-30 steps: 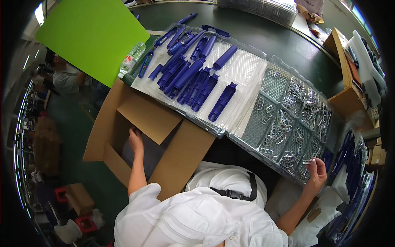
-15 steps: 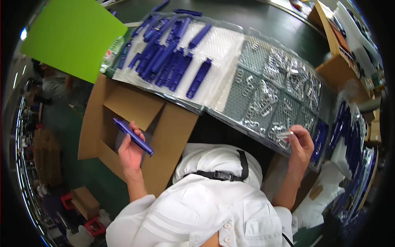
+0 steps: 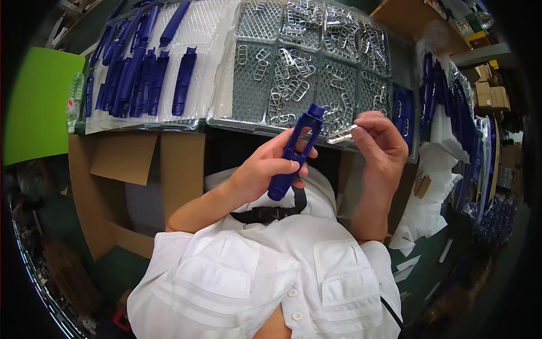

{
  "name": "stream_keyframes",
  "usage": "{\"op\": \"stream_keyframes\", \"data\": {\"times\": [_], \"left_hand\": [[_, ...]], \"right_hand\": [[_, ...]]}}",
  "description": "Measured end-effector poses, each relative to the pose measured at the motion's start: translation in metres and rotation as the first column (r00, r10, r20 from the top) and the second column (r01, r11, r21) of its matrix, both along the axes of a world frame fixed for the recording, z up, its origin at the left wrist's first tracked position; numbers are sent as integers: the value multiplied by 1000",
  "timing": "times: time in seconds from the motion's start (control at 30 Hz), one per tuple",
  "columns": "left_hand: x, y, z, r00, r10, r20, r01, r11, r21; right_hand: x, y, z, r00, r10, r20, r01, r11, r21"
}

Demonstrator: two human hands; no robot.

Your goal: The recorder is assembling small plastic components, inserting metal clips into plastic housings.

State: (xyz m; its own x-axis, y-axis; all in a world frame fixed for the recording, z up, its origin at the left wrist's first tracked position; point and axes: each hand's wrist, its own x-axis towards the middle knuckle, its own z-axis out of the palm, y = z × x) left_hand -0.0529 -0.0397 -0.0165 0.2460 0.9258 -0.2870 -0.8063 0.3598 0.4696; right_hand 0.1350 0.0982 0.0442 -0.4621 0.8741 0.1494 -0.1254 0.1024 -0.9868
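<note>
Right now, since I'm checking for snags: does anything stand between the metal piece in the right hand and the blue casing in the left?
Nothing visible: a small open gap parts the metal piece in the right hand from the blue casing. Fingertips of the left hand wrap the casing's side just below that gap.

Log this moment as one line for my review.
left hand: holds blue casing | right hand: pinches metal part | part: outside casing | divided tray: beyond hands | open box: left of casing
</note>
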Motion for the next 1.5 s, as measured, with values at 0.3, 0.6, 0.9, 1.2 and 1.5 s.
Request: {"op": "stream_keyframes", "data": {"times": [0.3,0.6,0.9,1.2,1.5], "left_hand": [[8,-4,7,931,62,-359,-21,993,115],[6,-8,8,906,84,-414,-37,992,121],[7,-10,3,871,100,-481,-67,994,86],[11,-4,-9,695,343,-632,-146,928,343],[13,5,-11,702,238,-671,-159,971,178]], "right_hand": [[-13,-23,8,893,-101,438,-125,880,459],[-25,-26,-2,883,-69,464,-184,859,478],[-29,-30,-16,880,-75,468,-182,858,480],[-45,-40,-20,891,-333,308,78,781,620],[-36,-30,-33,895,46,444,-127,980,154]]}}
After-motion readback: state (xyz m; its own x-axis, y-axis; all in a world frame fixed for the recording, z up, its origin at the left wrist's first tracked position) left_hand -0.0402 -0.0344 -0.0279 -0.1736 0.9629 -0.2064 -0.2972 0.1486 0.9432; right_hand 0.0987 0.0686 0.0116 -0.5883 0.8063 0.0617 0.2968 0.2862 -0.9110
